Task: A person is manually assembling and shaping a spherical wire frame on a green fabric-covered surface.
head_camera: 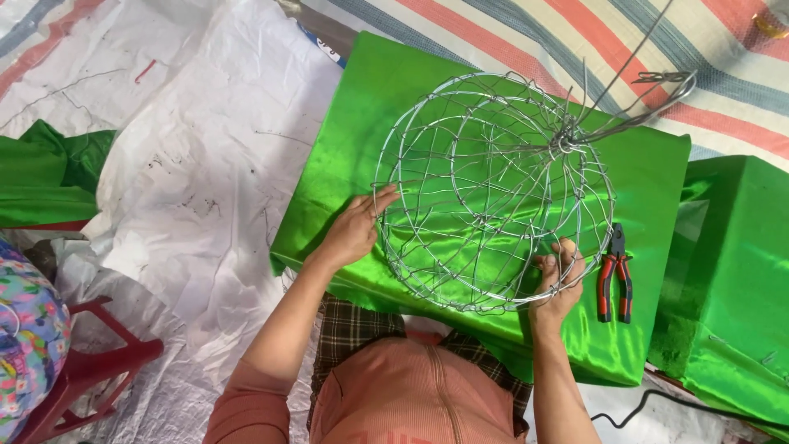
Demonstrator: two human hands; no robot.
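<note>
A round wire frame [493, 193] rests on green cloth [345, 173], steadied from both sides.
Light, springy and easily bent, it is best held at its rim: left hand [355, 232] fingers pressed together there, right hand [559, 275] pinching the wire; pliers [615, 275] lie just beside the frame.

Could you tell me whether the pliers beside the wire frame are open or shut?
Shut: the pliers lie on the green cloth with red handles nearly together and tips closed.

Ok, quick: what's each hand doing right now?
Left hand: open, fingers resting on the rim of the wire frame.
Right hand: closed, gripping the frame's wires at its lower right edge.
</note>
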